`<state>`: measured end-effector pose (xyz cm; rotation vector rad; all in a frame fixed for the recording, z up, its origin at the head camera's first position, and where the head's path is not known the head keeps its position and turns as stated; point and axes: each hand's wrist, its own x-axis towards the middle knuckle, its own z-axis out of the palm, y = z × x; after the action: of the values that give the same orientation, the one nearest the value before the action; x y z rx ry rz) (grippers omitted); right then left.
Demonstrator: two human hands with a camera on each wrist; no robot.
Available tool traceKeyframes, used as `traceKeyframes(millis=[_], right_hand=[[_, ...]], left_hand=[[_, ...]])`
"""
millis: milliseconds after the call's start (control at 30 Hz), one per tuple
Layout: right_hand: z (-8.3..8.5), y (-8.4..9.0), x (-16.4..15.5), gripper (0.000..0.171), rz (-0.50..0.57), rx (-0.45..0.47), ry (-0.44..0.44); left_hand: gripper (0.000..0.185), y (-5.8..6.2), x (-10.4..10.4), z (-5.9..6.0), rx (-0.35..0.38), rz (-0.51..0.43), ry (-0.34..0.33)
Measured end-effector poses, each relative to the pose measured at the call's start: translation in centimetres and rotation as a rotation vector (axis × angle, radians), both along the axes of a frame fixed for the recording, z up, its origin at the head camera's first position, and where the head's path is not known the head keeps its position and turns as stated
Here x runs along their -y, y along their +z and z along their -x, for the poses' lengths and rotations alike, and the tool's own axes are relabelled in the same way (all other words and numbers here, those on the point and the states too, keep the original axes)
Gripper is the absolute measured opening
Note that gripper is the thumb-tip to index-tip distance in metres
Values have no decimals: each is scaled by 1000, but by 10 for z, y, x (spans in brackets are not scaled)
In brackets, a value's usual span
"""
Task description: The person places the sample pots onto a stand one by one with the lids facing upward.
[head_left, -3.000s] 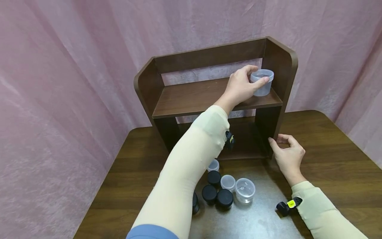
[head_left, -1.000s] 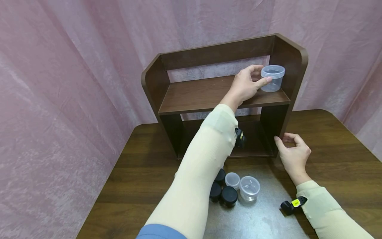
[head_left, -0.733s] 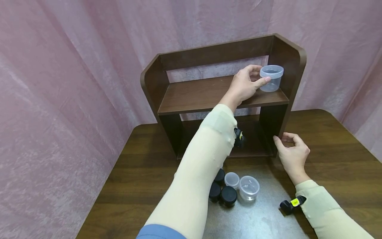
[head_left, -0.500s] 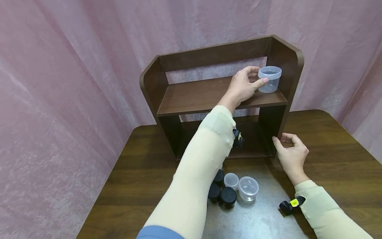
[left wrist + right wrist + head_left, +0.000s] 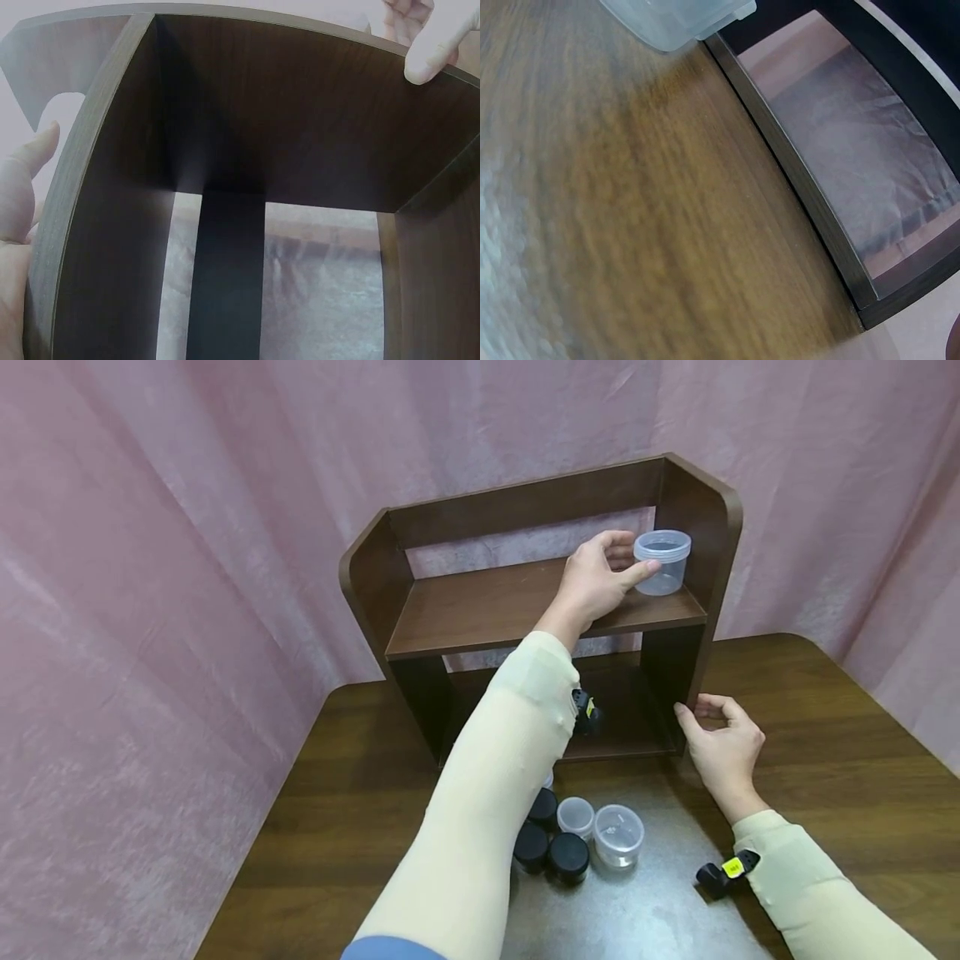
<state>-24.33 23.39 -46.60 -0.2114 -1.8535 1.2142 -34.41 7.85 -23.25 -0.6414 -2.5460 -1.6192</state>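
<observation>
An upright clear plastic jar (image 5: 662, 564) stands at the right end of the upper board of a brown wooden desktop shelf (image 5: 480, 602). My left hand (image 5: 592, 577) is at the jar's left side, thumb in front and fingers behind, loosely extended; whether they touch the jar is hard to tell. In the left wrist view the left thumb (image 5: 36, 154) lies beside the pale, washed-out jar (image 5: 64, 109). Low down, my right hand (image 5: 723, 752) pinches the shelf's right side panel (image 5: 701, 552). Its thumb (image 5: 431, 56) crosses the panel's front edge, with the other fingers outside.
Several jars stand on the wooden table (image 5: 360, 827) before the shelf, including a black-lidded jar (image 5: 568, 856) and larger clear jar (image 5: 618, 835). My left forearm hides part of this group. A clear container (image 5: 682, 19) shows in the right wrist view. A pink curtain (image 5: 225, 527) hangs behind.
Compared with three seconds ago, my left hand has loosened from around the jar and drawn slightly left. Lately the camera view has shifted a little; the right hand keeps its place on the panel.
</observation>
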Motion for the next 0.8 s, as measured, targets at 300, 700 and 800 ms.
traceKeyframes(millis=[300,700,800], right_hand=[[4,0,2,23,11,12,3],[2,2,-3,23,12,21,1],[1,2,-2,24,12,28,1]], left_hand=[[55,1,5,-2,-30,-57,30],[51,0,30,-18,-82,-243,-95],[49,0,44,-27,-86,-271,-177]])
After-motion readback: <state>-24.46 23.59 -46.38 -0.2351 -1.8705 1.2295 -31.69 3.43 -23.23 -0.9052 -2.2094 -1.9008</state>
